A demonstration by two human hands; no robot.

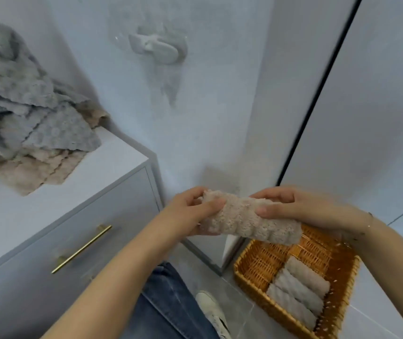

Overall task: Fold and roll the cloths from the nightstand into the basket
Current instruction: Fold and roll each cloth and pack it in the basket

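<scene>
Both hands, left hand (193, 211) and right hand (290, 204), grip a rolled beige cloth (246, 218) by its ends, fingers curled round it, above the wicker basket (251, 272) at right. Soft and light, it looks liable to unroll unless held at both ends.

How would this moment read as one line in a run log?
step: rolling | left hand and right hand: grip beige rolled cloth | basket: three rolls | nightstand: cloths remain
</scene>
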